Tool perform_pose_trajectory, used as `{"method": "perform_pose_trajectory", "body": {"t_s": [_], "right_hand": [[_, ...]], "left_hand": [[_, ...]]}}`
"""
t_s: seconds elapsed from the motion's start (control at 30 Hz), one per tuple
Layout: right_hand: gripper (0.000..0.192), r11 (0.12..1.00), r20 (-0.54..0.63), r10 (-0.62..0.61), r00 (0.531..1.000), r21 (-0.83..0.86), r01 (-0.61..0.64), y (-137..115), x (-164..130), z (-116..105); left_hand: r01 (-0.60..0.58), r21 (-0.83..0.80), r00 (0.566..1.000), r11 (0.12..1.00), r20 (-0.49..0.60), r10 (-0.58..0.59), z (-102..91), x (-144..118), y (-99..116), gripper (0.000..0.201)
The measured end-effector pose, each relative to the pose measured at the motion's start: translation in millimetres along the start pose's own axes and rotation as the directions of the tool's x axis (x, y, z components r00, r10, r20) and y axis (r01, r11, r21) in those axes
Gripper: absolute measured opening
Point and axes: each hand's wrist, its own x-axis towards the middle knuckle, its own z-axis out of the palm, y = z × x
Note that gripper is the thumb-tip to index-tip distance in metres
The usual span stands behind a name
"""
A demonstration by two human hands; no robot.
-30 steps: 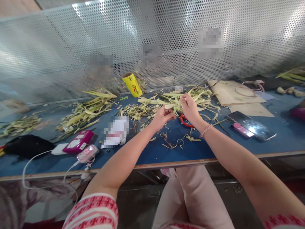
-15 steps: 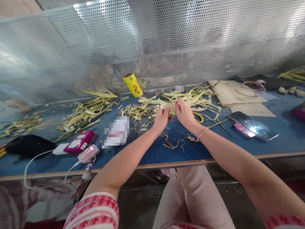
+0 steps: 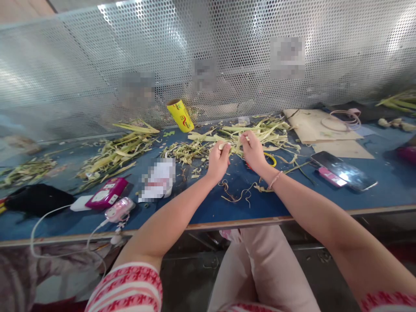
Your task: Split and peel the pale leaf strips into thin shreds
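Note:
Over the middle of the blue table, my left hand is closed, with a pale plant strip pinched between thumb and fingers. My right hand is beside it, also closed, its fingertips on a pale green strip that is mostly hidden. A small gap separates the hands. Behind them lies a loose heap of long, pale green plant strips. Chopped or shredded plant bits spread to the left of my left hand. A yellow loop, partly covered, rests beside my right wrist.
A yellow cardboard tube stands tilted near the perforated metal panel. Another strip pile, a white packet and a magenta box lie left. On the right are a phone and brown cardboard.
My hands have drawn slightly apart, and the pale plant piece that was between them shows less. The right hand has lifted a little. The table items stay in place.

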Motion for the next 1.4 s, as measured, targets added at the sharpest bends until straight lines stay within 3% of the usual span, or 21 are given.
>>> {"method": "perform_pose_trajectory", "body": {"t_s": [0.4, 0.73, 0.9, 1.0, 1.1, 1.2, 1.27, 1.4], "right_hand": [[0.012, 0.998, 0.028, 0.042, 0.999, 0.044, -0.043, -8, 0, 0], [0.015, 0.989, -0.013, 0.126, 0.992, 0.080, -0.125, 1, 7, -5], [0.024, 0.975, 0.047, 0.195, 0.980, 0.104, -0.199, -1, 8, -7], [0.039, 0.922, 0.192, 0.318, 0.929, 0.164, -0.350, -2, 6, -6], [0.051, 0.812, 0.359, 0.431, 0.828, 0.245, -0.529, 1, 5, -4], [0.054, 0.788, 0.464, 0.420, 0.780, 0.240, -0.567, 7, 5, -2], [0.050, 0.842, 0.483, 0.339, 0.807, 0.227, -0.489, 9, 4, -1], [0.042, 0.941, 0.401, 0.191, 0.896, 0.186, -0.284, 7, 2, 2]], "left_hand": [[0.096, -0.171, 0.982, 0.981, -0.142, -0.121, -2.6, 15, -19, 0.041], [0.081, -0.157, 0.990, 0.984, -0.099, -0.098, -4.4, 11, -12, 0.041], [0.077, -0.144, 0.991, 0.987, -0.097, -0.092, -5.1, 8, -10, 0.041], [0.058, -0.130, 0.992, 0.990, -0.106, -0.072, -6.8, 9, -8, 0.040], [0.056, -0.126, 0.990, 0.990, -0.121, -0.071, -8.0, 9, -7, 0.040], [0.051, -0.112, 0.990, 0.992, -0.128, -0.065, -8.5, 9, -6, 0.041], [0.041, -0.103, 0.990, 0.994, -0.128, -0.054, -8.6, 8, -7, 0.040], [0.013, -0.052, 0.994, 0.999, -0.103, -0.019, -7.9, 7, -9, 0.037]]}}
